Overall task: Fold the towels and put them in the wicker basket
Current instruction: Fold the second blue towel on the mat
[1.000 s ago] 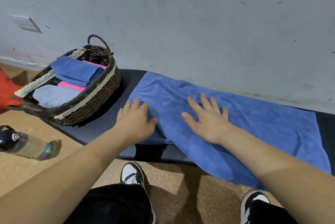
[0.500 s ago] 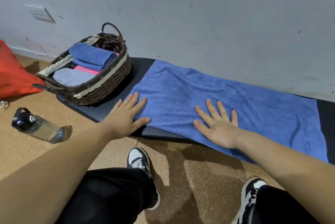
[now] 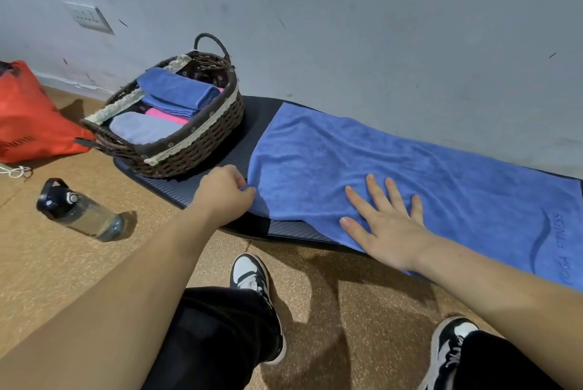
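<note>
the wicker basket (image 3: 189, 153) stands on the left end of a dark mat (image 3: 262, 112), close to the wall (image 3: 347, 26). inside it, a rolled blue towel (image 3: 179, 91) lies on top across the middle. a pink towel (image 3: 165, 116) shows under it, and a pale lilac towel (image 3: 142, 129) fills the near end. the far end, below the handle, shows bare lining.

the large blue towel (image 3: 362, 156) is spread flat along the mat to the right of the basket. its far long edge runs close along the wall. its near edge drapes over the mat's front edge further right. a strip of bare mat lies between its left edge and the basket. the floor (image 3: 63, 269) in front is open, with a water bottle (image 3: 79, 213) on its side at the left and an orange bag (image 3: 28, 118) beyond it beside the basket. the person's shoes (image 3: 250, 276) stand just before the mat.

the left hand (image 3: 225, 197) has its grip clamped on the towel's near left corner, fingers curled round the cloth, and the basket is near it. the right hand (image 3: 388, 225) lies flat on the towel by its near edge, fingers spread apart and holding nothing.
</note>
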